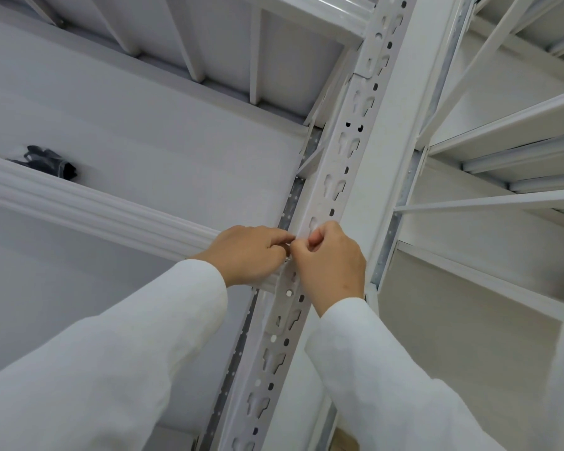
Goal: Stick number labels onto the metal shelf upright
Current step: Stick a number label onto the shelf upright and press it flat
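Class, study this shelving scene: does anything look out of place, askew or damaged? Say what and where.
One thing stands out: a dark crumpled item, perhaps a glove, lies on the white shelf at the left, alone among bare white metal. The slotted upright shows no damage. Both hands, left hand and right hand, pinch something small against it; no label is readable.

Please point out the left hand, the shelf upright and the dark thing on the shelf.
left hand point(248, 252), head view, back of hand.
shelf upright point(334, 177), head view, slotted front face.
dark thing point(51, 162), head view, its middle.
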